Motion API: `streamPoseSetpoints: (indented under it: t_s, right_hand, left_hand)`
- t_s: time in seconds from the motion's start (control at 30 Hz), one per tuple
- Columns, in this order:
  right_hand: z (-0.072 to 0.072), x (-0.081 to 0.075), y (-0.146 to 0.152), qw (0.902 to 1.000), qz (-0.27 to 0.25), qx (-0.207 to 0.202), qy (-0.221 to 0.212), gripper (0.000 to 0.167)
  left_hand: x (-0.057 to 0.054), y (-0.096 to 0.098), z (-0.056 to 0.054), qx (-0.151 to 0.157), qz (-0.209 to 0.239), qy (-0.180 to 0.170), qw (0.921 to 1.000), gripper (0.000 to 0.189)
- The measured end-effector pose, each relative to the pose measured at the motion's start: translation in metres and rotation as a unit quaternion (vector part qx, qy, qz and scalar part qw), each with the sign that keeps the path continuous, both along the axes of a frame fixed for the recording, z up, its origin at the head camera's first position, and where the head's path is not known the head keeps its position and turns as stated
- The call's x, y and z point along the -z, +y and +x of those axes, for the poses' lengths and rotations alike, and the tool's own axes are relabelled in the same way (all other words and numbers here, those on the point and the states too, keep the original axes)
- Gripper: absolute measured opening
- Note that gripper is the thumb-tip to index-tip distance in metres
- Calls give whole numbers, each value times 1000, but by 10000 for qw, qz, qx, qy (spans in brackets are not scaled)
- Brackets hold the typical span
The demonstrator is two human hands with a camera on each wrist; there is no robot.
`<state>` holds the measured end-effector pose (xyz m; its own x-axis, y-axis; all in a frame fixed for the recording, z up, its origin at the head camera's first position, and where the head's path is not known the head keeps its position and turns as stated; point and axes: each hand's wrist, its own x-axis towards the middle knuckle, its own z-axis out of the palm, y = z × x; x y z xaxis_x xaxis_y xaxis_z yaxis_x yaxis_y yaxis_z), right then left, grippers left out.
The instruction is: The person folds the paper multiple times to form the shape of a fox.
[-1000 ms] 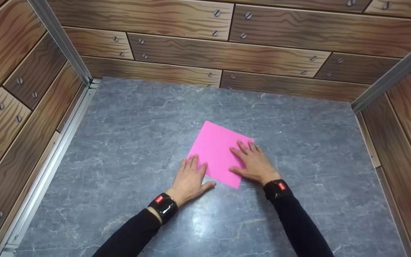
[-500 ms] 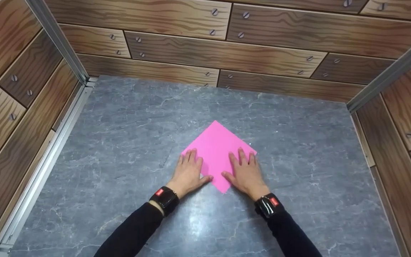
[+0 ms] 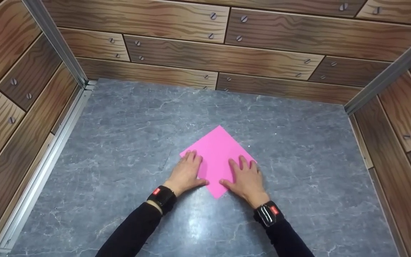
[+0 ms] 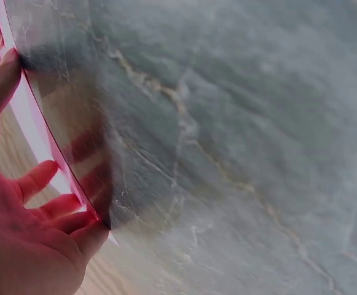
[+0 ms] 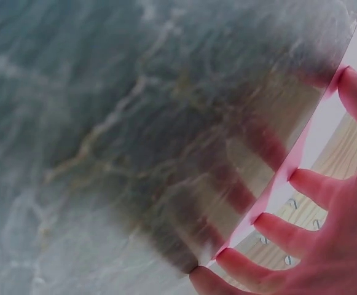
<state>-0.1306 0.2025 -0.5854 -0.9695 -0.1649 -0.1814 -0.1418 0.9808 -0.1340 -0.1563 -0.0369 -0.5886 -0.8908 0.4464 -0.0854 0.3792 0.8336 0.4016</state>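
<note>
A square sheet of bright pink paper (image 3: 217, 153) lies flat on the table, with one corner towards the far wall and one towards the person. The left hand (image 3: 184, 173) rests on its left corner, fingers spread and thumb near the lower left edge. On the right corner, the right hand (image 3: 247, 180) touches the paper with spread fingertips, its thumb close to the lower right edge. In the left wrist view the left hand (image 4: 37, 227) shows from the side at the paper's edge. The right wrist view shows the right hand's fingertips (image 5: 304, 179) on the pink sheet (image 5: 300, 147).
The grey marbled tabletop (image 3: 137, 125) surrounds the paper. Wood-patterned panels (image 3: 177, 50) stand at the back and both sides, joined by metal corner posts (image 3: 54, 43). Each wrist wears a black band (image 3: 162, 200).
The paper has turned clockwise, its far corner shifting right and its right corner coming nearer. The right hand has moved towards the person with it; the left hand has shifted only slightly.
</note>
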Motion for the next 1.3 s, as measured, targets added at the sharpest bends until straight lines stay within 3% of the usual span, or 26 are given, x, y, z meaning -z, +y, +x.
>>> streamPoseSetpoints:
  t_s: [0.17, 0.5, 0.8, 0.97, 1.3]
  right_hand:
    - [0, 1, 2, 9999, -115, 87, 52, 93]
    - [-1, 0, 12, 9992, -339, 203, 7, 92]
    - [-4, -4, 21, 9993, -323, 194, -2, 92]
    - [-23, -10, 20, 9990, -407, 196, 36, 85]
    - [-90, -5, 13, 9916, -1132, 474, 418, 72]
  left_hand:
    - [4, 4, 3, 78, 0, -43, 10000, 84]
    - [6, 13, 12, 105, -395, 308, 9987, 96]
    - [10, 24, 13, 78, -511, 216, 9984, 104]
    - [7, 25, 10, 114, -562, 178, 9982, 105]
    - [8, 25, 12, 173, -730, 459, 9961, 104]
